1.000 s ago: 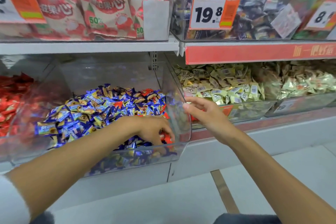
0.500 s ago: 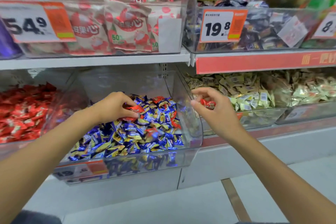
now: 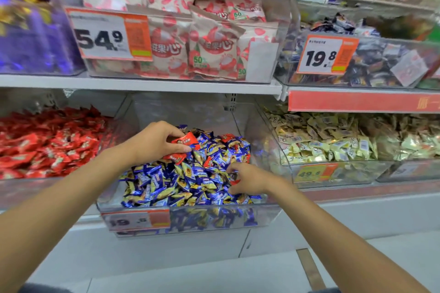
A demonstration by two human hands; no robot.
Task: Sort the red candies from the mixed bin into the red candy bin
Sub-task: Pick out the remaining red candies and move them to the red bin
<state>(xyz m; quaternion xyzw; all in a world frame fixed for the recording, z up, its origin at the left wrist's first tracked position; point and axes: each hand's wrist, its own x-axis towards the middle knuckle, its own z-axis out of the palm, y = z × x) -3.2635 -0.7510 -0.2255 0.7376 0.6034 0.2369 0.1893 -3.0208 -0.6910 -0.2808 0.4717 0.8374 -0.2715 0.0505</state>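
Note:
The clear mixed bin [image 3: 190, 219] on the lower shelf holds a heap of blue-and-gold candies [image 3: 181, 185] with a few red ones at the back [image 3: 227, 137]. My left hand [image 3: 152, 140] is over the heap's back left, pinching red candies [image 3: 185, 143] between thumb and fingers. My right hand [image 3: 250, 177] reaches into the right side of the heap, fingers curled around a red candy [image 3: 235, 182] that shows only partly. The red candy bin [image 3: 47, 143] lies to the left, full of red wrappers.
A bin of pale gold candies [image 3: 321, 140] sits to the right. The upper shelf [image 3: 142, 84] overhangs the bins and carries bagged sweets with a 54.9 tag [image 3: 107, 34] and dark candies with a 19.8 tag [image 3: 326, 54]. The floor [image 3: 214, 273] lies below.
My right hand dropped from beside the bin's right wall down into the blue heap. My left hand stayed at the back of the heap with red candies. The view tilted upward.

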